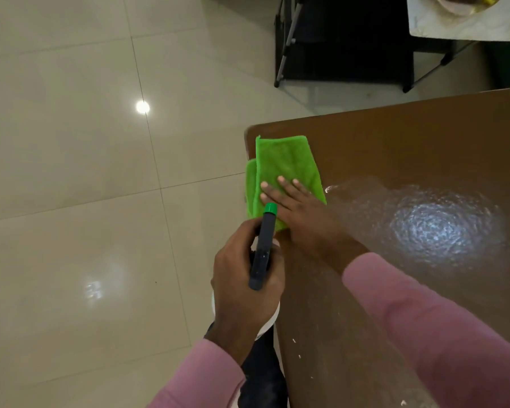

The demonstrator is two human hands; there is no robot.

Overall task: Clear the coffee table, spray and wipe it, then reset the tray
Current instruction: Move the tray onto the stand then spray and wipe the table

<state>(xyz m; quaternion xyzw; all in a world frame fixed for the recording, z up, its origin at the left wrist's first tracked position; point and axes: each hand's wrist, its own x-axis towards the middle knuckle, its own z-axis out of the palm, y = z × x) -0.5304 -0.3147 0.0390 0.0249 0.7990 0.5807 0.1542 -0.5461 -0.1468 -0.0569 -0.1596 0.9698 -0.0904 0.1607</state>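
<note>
Floor: pale glossy tiles [71,172] fill the left half of the view, and a round light glare [142,107] sits on a grout line.
Left sleeve: pink [200,375], entering from the bottom edge.
Left hand: the left hand [245,278] is beside the counter's left edge, over the floor. Its fingers are curled round the neck of the spray bottle in a firm grip.
Spray bottle: the spray bottle [262,248] has a dark grey head and a green nozzle [270,208] that points away from the person, towards the cloth. Part of its white body shows below the hand.
Cloth: a bright green folded cloth [283,160] lies on the counter's near-left corner. Its left fold reaches the counter's edge or just past it.
Right hand: the right hand [301,210] rests palm down on the cloth's near half. Its fingers are straight and spread, pressing the cloth rather than gripping it.
Right sleeve: pink [424,319], lying across the counter from the lower right.
Counter: the brown wood-tone counter [409,142] has small pale specks [293,340] along its near-left edge.
Wet patch: a film of droplets [433,225] to the right of the cloth, reflecting overhead light.
Black frame: a dark stand [345,39] on the floor beyond the counter.
White surface: a marbled slab [454,28] at the top right carries a bowl that is cut off by the frame edge.
</note>
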